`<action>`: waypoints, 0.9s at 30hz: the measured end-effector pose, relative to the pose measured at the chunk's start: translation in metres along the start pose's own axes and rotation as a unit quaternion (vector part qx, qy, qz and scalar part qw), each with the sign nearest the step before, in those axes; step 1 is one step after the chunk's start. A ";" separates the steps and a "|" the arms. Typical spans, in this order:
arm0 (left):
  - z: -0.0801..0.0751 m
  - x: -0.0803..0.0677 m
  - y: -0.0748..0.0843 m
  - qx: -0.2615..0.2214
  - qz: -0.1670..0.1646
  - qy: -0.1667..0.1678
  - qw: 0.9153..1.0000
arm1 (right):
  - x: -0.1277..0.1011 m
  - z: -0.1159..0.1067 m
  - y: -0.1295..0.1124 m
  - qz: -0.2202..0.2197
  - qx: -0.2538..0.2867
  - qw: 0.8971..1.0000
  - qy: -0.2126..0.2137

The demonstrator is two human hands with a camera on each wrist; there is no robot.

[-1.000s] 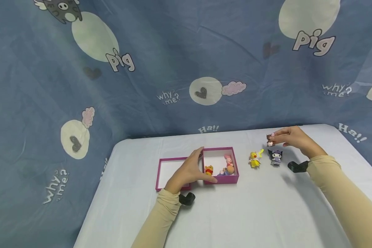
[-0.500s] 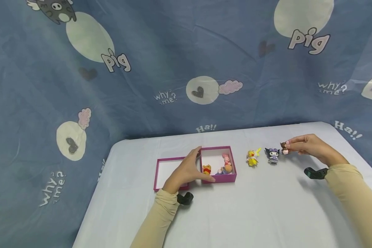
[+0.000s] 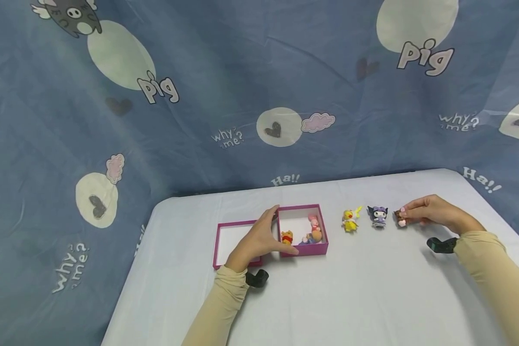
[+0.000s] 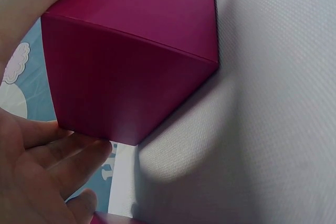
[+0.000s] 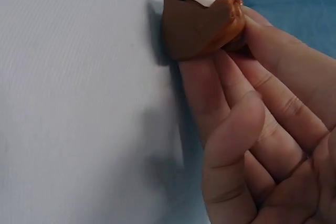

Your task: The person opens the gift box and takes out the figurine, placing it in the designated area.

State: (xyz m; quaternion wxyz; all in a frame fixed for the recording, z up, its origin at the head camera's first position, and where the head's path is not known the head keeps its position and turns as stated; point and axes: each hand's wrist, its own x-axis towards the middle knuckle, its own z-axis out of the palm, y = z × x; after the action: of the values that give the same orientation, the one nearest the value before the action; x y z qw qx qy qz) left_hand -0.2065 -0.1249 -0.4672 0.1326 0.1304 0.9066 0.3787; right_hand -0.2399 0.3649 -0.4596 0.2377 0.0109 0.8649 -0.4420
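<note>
Right hand [image 3: 432, 214] pinches the brown toy [image 3: 401, 220] at the table, just right of the purple toy [image 3: 378, 216]; set it upright before releasing. Left hand [image 3: 259, 238] grips the box [image 3: 304, 250].

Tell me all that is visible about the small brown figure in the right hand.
The small brown figure is a tiny toy of smooth, plastic-looking material, brown with a pale pink part. The right hand pinches it between its fingertips, low at the white table. It sits at the right end of a row, beside the dark purple figure. Its face cannot be made out.
</note>
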 end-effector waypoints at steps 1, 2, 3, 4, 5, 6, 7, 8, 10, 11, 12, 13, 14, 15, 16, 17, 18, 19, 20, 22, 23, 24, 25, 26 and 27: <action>0.000 0.000 0.000 0.000 0.000 0.000 1.000 | 0.000 0.000 0.000 0.002 -0.003 1.000 -0.001; 0.000 0.000 0.000 0.000 0.000 0.000 1.000 | 0.000 -0.001 0.000 0.005 -0.004 1.000 -0.001; 0.000 0.000 0.000 0.000 0.001 0.000 1.000 | -0.001 -0.001 0.000 0.006 -0.009 1.000 -0.002; 0.000 0.000 0.000 0.000 0.001 0.000 1.000 | -0.001 -0.001 -0.001 0.011 -0.011 1.000 0.000; 0.000 0.000 0.000 0.000 0.001 0.000 1.000 | -0.001 -0.002 -0.001 0.010 -0.016 1.000 -0.001; 0.000 0.000 0.000 0.000 0.001 0.000 1.000 | -0.001 -0.002 -0.001 0.013 -0.019 1.000 0.001; 0.000 0.000 0.000 0.000 0.001 0.000 1.000 | -0.001 -0.003 -0.001 0.014 -0.024 1.000 0.001; 0.000 0.000 0.000 0.000 0.001 0.001 1.000 | -0.001 -0.003 -0.002 0.017 -0.027 0.999 0.003; 0.000 0.000 0.000 0.000 0.001 0.001 1.000 | -0.001 -0.002 -0.004 0.019 -0.035 0.999 0.007; 0.000 0.000 0.000 0.000 0.001 0.001 1.000 | -0.001 -0.002 -0.005 0.018 -0.041 0.999 0.008; 0.000 0.000 0.000 0.001 0.001 0.001 1.000 | -0.002 -0.001 -0.007 0.021 -0.044 0.999 0.010; 0.000 -0.001 0.000 0.001 0.001 0.001 1.000 | -0.002 0.000 -0.009 0.022 -0.050 0.998 0.011; 0.000 -0.001 0.000 -0.001 0.001 0.001 1.000 | -0.003 0.001 -0.011 0.023 -0.057 0.998 0.013; 0.000 -0.001 0.000 -0.001 0.001 0.001 1.000 | -0.004 0.002 -0.014 0.024 -0.067 0.997 0.016; 0.000 -0.001 0.000 -0.002 0.001 0.001 1.000 | -0.004 0.003 -0.016 0.025 -0.077 0.997 0.020; 0.000 -0.001 0.000 -0.001 0.000 0.001 1.000 | -0.005 0.005 -0.019 0.027 -0.089 0.995 0.026; -0.001 -0.001 0.000 -0.002 0.000 0.002 1.000 | -0.005 0.007 -0.022 0.030 -0.102 0.994 0.032; -0.001 -0.001 0.000 -0.002 0.000 0.002 1.000 | -0.005 0.009 -0.025 0.031 -0.115 0.992 0.040; -0.001 -0.001 0.000 -0.002 -0.001 0.003 1.000 | -0.006 0.012 -0.027 0.030 -0.128 0.990 0.049; -0.001 -0.001 0.000 -0.001 0.000 0.003 1.000 | -0.007 0.017 -0.031 0.025 -0.153 0.986 0.066; -0.001 -0.001 0.000 0.000 0.000 0.003 1.000 | -0.008 0.020 -0.033 0.021 -0.161 0.984 0.073; -0.001 -0.001 0.000 -0.001 0.000 0.003 1.000 | -0.009 0.021 -0.034 0.019 -0.167 0.983 0.079; 0.000 -0.001 -0.001 0.000 -0.001 0.002 1.000 | -0.010 0.023 -0.035 0.016 -0.169 0.982 0.083; 0.000 -0.001 -0.001 0.000 -0.001 0.001 1.000 | -0.011 0.024 -0.036 0.016 -0.171 0.981 0.086; 0.000 -0.001 -0.001 -0.001 -0.001 0.001 1.000 | -0.012 0.025 -0.037 0.017 -0.172 0.981 0.088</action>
State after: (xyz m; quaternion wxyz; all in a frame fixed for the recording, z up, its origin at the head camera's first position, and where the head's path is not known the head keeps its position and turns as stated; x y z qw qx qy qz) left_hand -0.2057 -0.1256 -0.4675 0.1324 0.1292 0.9065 0.3795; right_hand -0.2277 0.3259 -0.4388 0.1668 0.0232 0.9452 -0.2796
